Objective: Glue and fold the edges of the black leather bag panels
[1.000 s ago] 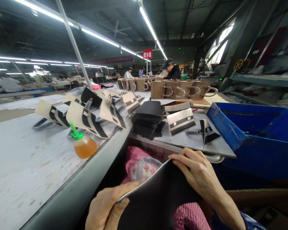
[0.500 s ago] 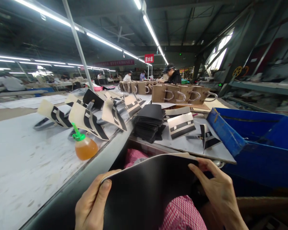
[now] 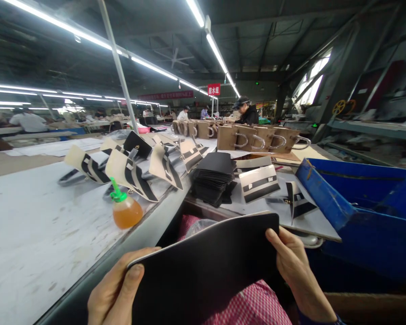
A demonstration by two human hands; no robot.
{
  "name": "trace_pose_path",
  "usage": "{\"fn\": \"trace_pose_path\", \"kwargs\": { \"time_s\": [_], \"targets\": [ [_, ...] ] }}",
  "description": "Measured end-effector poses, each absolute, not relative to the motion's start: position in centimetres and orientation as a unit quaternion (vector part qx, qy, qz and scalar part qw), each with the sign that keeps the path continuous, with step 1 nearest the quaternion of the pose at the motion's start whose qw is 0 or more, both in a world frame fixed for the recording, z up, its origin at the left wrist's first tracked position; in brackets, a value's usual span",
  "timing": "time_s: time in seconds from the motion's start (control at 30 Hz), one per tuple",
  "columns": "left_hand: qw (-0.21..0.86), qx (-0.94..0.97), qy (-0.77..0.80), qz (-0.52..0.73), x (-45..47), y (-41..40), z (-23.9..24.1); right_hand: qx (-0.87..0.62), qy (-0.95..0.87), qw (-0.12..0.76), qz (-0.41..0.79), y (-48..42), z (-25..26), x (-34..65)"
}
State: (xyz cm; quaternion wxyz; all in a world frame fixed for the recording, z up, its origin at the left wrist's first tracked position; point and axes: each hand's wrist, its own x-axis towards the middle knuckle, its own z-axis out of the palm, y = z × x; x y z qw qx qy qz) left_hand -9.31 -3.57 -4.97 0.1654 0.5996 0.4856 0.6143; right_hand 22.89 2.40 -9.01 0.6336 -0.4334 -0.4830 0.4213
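Head view: left hand [image 3: 117,286] pinches left end of black panel [image 3: 206,262], thumb on near face; right hand [image 3: 292,259] pinches its right edge. Panel is held up between them, partly hiding red checked cloth [image 3: 255,304]. Beyond: black stack [image 3: 213,174] beside pale striped flap [image 3: 260,174]; orange-filled bottle [image 3: 127,213] on white table [image 3: 54,225], left.

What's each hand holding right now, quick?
Left hand: closed, gripping the left end of the black panel.
Right hand: closed, gripping the same panel's right end.
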Motion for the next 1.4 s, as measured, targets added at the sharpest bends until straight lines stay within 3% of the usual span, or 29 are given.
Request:
{"fn": "trace_pose_path", "kwargs": {
  "time_s": [0.17,0.43,0.67,0.97,1.23,1.4],
  "targets": [
    [0.212,0.674,0.505,0.495,-10.9,-1.6,-4.2,-0.487,-0.537,0.611,0.318,1.3,-5.1,23.0],
    [0.039,0.773,0.473,0.422,-5.3,0.9,-4.9,-0.489,-0.680,0.537,0.093,1.2,-3.3,22.3],
    [0.027,0.775,0.409,0.482,-2.1,1.7,-3.1,-0.446,-0.721,0.518,0.118,1.0,-1.6,20.4],
    [-0.011,0.763,0.364,0.534,-2.0,0.3,-2.2,-0.411,-0.631,0.640,0.153,1.6,-1.9,18.8],
    [-0.005,0.782,0.340,0.523,-2.6,-1.1,-2.7,-0.400,-0.573,0.675,0.237,0.5,-1.3,17.6],
    [0.015,0.790,0.327,0.519,-3.0,-1.1,-2.9,-0.389,-0.582,0.684,0.204,0.3,-1.5,17.3]
  ]
}}
